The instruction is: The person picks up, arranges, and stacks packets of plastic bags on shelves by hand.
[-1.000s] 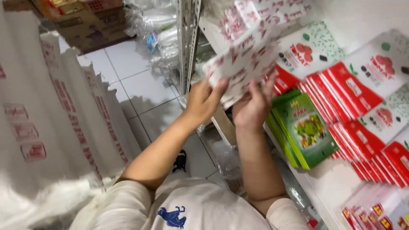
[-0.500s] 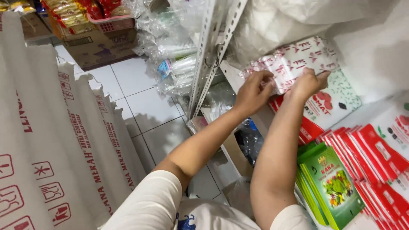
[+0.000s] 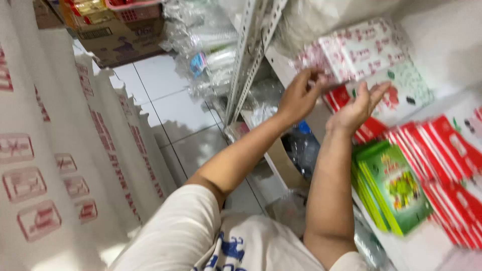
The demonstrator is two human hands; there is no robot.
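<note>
Both hands have pushed the white-and-red packet stack point(image 3: 359, 47) onto the shelf's back edge; left hand point(image 3: 300, 95) pinches it, right hand point(image 3: 357, 106) open-fingered alongside. Square it flush, gently.

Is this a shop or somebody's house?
It looks like a shop or its stockroom. A metal shelf rack holds many matching red packets and green packets stacked in rows, and cardboard cartons sit on the tiled floor.
</note>
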